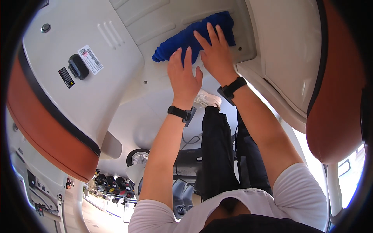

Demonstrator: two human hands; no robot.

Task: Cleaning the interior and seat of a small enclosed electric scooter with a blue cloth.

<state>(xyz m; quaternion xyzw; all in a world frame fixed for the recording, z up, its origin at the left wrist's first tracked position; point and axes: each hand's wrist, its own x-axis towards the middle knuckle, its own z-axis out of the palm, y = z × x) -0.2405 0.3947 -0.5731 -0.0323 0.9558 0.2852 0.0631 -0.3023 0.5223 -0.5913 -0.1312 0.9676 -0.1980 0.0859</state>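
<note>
A blue cloth (177,42), loosely folded into a long bundle, lies slantwise on the pale floor panel at the top of the view. My left hand (185,74) rests at its lower edge, with fingertips on the cloth and the thumb apart. Farther right, my right hand (217,54) has spread fingers on the wider part of the cloth. Both hands lie palm down and neither grasps it. A black strap with a dark device circles each wrist.
Orange-brown padded seats (55,125) with black trim curve along both sides. A white panel (107,72) at left bears a black latch cover (78,66) and printed labels. A small wheel (139,158) and a looped cable (191,140) show beyond my legs.
</note>
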